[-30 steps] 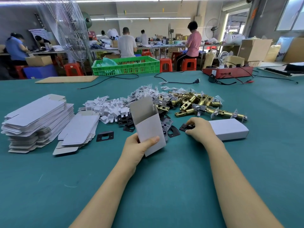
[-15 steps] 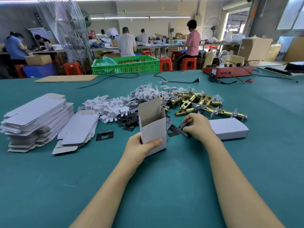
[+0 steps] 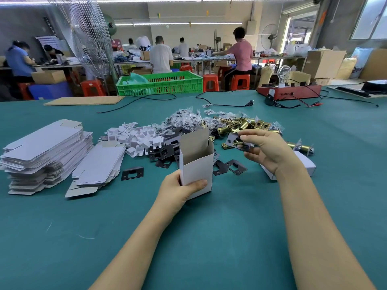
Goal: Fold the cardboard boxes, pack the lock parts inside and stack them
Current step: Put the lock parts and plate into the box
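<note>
Gripping the upright white cardboard box [image 3: 196,164] low, open mouth upward over the green table [image 3: 209,237], the left hand [image 3: 178,191] frees the opening; the right hand [image 3: 266,149] pinches a dark metal lock plate [image 3: 235,141] just beside it, seemingly ready to drop in.

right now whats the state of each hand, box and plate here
left hand: grips the open box
open box: upright, top flap up
right hand: pinches a dark plate
dark plate: lifted off the table
closed box: lying flat, partly hidden
flat boxes: unfolded, stacked
</note>
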Demonstrator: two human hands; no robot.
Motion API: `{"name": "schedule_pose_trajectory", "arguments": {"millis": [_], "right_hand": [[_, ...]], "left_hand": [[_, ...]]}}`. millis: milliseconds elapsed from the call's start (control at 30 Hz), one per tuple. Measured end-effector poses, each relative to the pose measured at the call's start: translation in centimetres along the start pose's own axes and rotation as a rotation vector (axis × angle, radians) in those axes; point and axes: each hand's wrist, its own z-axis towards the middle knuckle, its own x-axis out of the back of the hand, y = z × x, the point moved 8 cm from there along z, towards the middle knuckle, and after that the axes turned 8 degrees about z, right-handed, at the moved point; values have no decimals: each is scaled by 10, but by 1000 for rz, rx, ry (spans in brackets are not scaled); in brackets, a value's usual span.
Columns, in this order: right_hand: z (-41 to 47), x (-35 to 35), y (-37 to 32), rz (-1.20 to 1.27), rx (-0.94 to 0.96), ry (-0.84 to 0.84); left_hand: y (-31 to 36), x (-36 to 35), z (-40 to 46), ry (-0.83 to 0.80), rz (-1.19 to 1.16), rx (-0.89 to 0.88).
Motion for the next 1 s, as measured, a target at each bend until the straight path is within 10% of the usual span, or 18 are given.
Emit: {"name": "schedule_pose_trajectory", "arguments": {"millis": [833,1000], "right_hand": [[-47,-62,-54,157,30,-511],[-43,-51,-58,97,65,-391]], "left_hand": [[-1,-1,0,-13,84,10],[2,-2,0,-25,88,-5]]}}
